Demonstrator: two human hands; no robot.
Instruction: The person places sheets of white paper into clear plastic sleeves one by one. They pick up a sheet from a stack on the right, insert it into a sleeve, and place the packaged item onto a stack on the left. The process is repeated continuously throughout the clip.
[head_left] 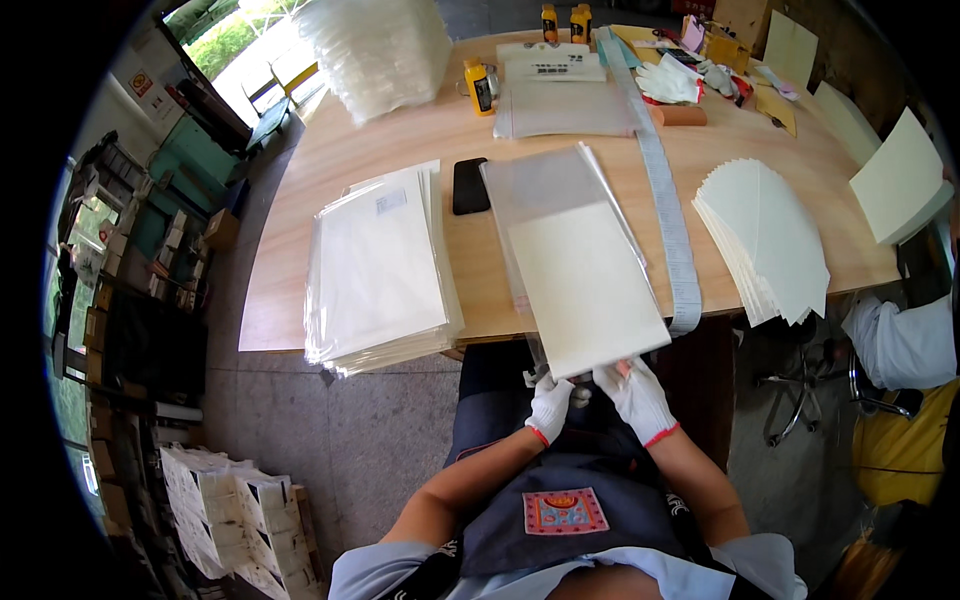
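A cream paper sheet [585,285] lies partly inside a clear plastic sleeve [545,185] at the near edge of the wooden table [400,140]. My left hand [550,405], in a white glove, pinches the sheet's near edge just past the table. My right hand [635,395], also gloved, grips the same edge beside it. To the left sits a tall stack of bagged sheets [380,265]. A fanned pile of cream sheets [765,240] rests to the right.
A black phone [470,185] lies behind the sleeve, a long white strip [665,190] runs down the table. Yellow bottles [479,85], clear bag piles [375,50] and clutter sit at the back. Another person's sleeve [900,340] shows at right; boxes [235,520] stand on the floor.
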